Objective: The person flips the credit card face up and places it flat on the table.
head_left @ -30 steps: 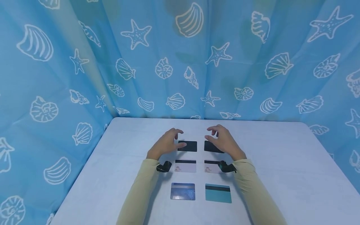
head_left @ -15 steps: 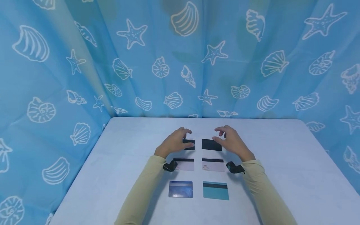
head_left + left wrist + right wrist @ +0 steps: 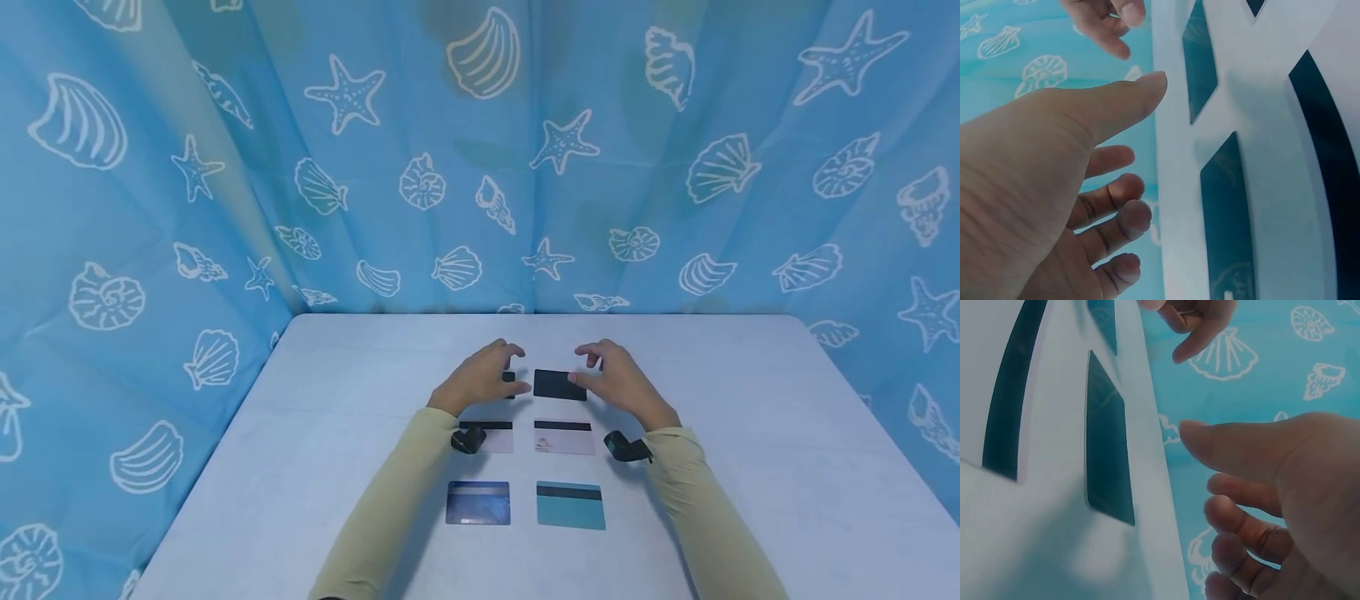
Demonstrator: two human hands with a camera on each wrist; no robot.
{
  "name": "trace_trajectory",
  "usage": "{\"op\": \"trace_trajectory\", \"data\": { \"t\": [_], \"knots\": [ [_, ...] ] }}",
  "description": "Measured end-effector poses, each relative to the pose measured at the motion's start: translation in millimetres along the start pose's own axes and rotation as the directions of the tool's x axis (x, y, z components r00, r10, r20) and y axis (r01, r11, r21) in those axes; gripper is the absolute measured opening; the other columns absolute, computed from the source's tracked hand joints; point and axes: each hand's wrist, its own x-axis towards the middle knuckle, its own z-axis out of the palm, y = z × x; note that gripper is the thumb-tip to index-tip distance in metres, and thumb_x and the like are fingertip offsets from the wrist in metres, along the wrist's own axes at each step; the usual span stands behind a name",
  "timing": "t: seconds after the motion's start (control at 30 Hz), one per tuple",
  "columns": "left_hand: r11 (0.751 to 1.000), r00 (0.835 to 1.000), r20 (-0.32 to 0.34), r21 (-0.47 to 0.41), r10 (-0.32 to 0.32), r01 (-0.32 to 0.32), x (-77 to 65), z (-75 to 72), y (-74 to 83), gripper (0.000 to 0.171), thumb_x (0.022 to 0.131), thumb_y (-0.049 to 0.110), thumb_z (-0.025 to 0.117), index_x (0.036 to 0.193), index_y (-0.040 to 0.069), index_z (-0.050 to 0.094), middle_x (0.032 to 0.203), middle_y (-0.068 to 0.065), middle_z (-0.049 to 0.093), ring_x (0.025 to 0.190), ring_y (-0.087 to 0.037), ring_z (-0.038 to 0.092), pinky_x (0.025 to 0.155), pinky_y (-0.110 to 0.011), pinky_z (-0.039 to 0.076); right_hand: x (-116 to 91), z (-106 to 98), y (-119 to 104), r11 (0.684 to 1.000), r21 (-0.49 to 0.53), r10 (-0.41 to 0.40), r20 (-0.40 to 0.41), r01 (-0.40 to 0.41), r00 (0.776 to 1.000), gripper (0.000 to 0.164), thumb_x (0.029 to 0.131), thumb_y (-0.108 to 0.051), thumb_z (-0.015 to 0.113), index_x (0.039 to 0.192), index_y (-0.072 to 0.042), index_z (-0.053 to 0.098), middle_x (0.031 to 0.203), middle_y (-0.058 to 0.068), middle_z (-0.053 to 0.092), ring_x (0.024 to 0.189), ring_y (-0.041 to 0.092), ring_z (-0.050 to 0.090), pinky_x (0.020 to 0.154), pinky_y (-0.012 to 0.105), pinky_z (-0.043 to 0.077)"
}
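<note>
My left hand point(image 3: 483, 375) hovers over the left black card point(image 3: 509, 385), hiding most of it in the head view. Its fingers are loosely bent with the thumb held apart, and nothing is in it. Over the right end of the right black card point(image 3: 555, 385) hangs my right hand point(image 3: 609, 379), likewise loosely curved and holding nothing. In the left wrist view the near black card point(image 3: 1229, 219) lies flat beside the left thumb point(image 3: 1125, 103). The right wrist view has the other black card point(image 3: 1107, 444) left of the right thumb point(image 3: 1229, 440).
Two pale striped cards point(image 3: 564, 440) make a middle row, the left one partly behind a black wrist camera point(image 3: 468, 440). Nearer lie a blue card point(image 3: 477, 503) and a teal card point(image 3: 570, 506). A shell-print curtain point(image 3: 420, 125) hangs behind the white table point(image 3: 360, 358).
My left hand has shifted right, covering more of the left black card. My right hand moved right, uncovering most of the other black card. The head view has turned slightly; the cards lie unmoved.
</note>
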Motion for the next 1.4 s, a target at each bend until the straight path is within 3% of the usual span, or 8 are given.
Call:
{"op": "trace_trajectory", "data": {
  "t": [0.23,0.53,0.73,0.87,1.4],
  "knots": [
    [0.999,0.999,0.043,0.024,-0.031,0.030,5.7,5.5,4.1,0.063,0.092,0.041,0.078,0.145,0.014,0.057,0.128,-0.007,0.064,0.111,-0.019,0.063,0.103,-0.037,0.054,4,5,5,0.999,-0.022,0.026,0.076,-0.025,0.997,0.057,0.092,-0.025,0.078,0.139,0.000,0.060,0.117,0.019,0.061,0.096,0.028,0.058,0.073,0.033,0.052],
    [0.997,0.996,0.072,0.065,-0.043,0.038,16.9,16.7,5.4,0.062,0.092,0.043,0.077,0.144,0.016,0.058,0.132,-0.005,0.063,0.115,-0.017,0.061,0.110,-0.036,0.050,4,9,9,0.994,-0.074,0.094,0.125,-0.085,0.988,0.064,0.086,-0.024,0.084,0.140,0.000,0.059,0.124,0.022,0.062,0.111,0.033,0.059,0.097,0.049,0.054],
    [0.996,0.992,0.100,0.064,-0.073,0.067,20.3,24.5,8.8,0.062,0.093,0.043,0.076,0.146,0.017,0.057,0.141,-0.005,0.060,0.131,-0.020,0.059,0.115,-0.039,0.046,0,10,12,0.992,-0.066,0.113,0.142,-0.104,0.983,0.062,0.086,-0.025,0.084,0.138,0.000,0.060,0.125,0.022,0.061,0.111,0.034,0.060,0.097,0.050,0.054],
    [0.996,0.992,0.109,0.066,-0.061,0.054,20.0,22.9,13.4,0.061,0.094,0.043,0.075,0.146,0.017,0.056,0.142,-0.005,0.060,0.134,-0.019,0.058,0.117,-0.038,0.044,-1,9,12,0.993,-0.068,0.104,0.138,-0.095,0.985,0.060,0.087,-0.024,0.084,0.137,0.000,0.060,0.124,0.022,0.062,0.110,0.034,0.060,0.097,0.050,0.054],
    [0.998,0.989,0.146,0.062,-0.034,0.026,24.3,22.8,14.8,0.056,0.096,0.039,0.074,0.142,0.012,0.056,0.132,-0.005,0.063,0.119,-0.017,0.060,0.111,-0.033,0.048,3,9,14,0.993,-0.056,0.109,0.149,-0.101,0.983,0.058,0.085,-0.022,0.085,0.134,-0.003,0.062,0.121,0.020,0.062,0.107,0.031,0.059,0.095,0.048,0.053]
  ]
}}
